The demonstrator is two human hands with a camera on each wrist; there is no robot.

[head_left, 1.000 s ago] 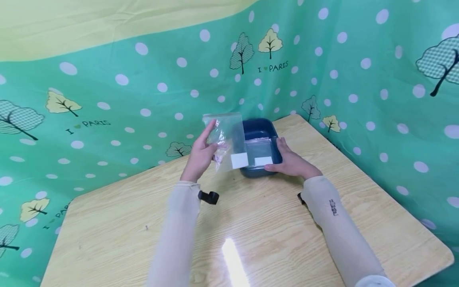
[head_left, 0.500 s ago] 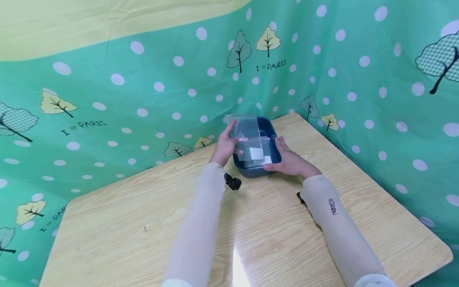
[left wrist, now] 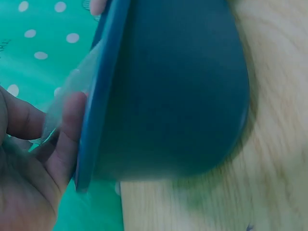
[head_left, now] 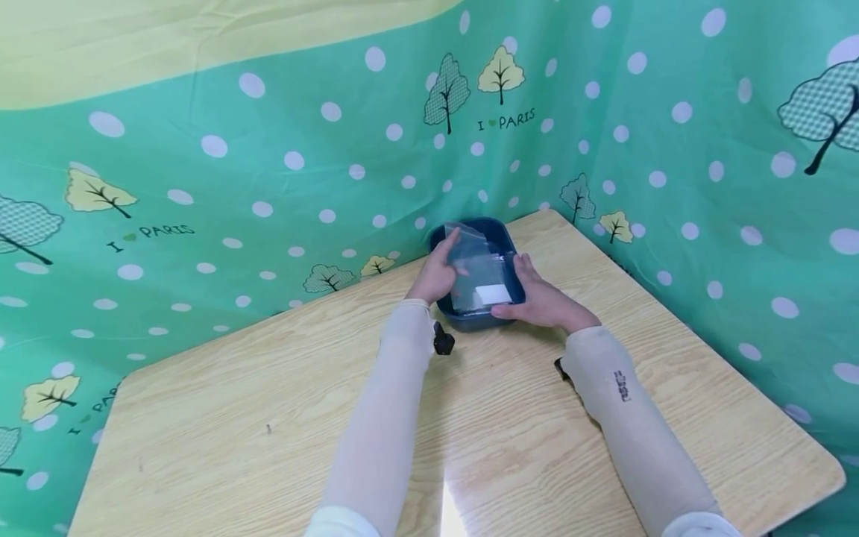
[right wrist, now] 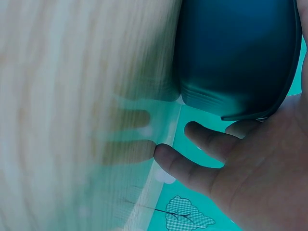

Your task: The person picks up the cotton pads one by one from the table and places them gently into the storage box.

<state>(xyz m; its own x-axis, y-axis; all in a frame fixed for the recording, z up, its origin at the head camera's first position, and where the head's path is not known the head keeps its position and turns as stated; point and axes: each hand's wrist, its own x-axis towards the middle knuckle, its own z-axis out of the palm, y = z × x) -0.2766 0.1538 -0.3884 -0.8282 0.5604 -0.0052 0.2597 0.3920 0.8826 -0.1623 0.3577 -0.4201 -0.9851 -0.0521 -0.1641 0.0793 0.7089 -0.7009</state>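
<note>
A dark blue plastic basin (head_left: 478,322) stands at the back of the table. My left hand (head_left: 435,277) is at its left rim and pinches a clear zip-lock bag (head_left: 471,262) with a white label, which lies slanted over the basin's opening. In the left wrist view the bag (left wrist: 72,91) passes between the thumb and fingers. Inside the basin, another clear bag shows partly beneath the held one. Against the basin's right side rests my right hand (head_left: 542,300), thumb near the front rim and fingers spread; in the right wrist view its fingertips (right wrist: 166,156) reach down to the table.
The wooden table (head_left: 282,418) has rounded corners and a glare spot near the front. A small dark mark (head_left: 268,429) lies at its left. Green dotted fabric (head_left: 322,149) with tree prints hangs behind and along the right side, close to the basin.
My left hand has moved right with the zip-lock bag, from left of the basin to over its opening, and the bag has lowered into it. The right hand has stayed put.
</note>
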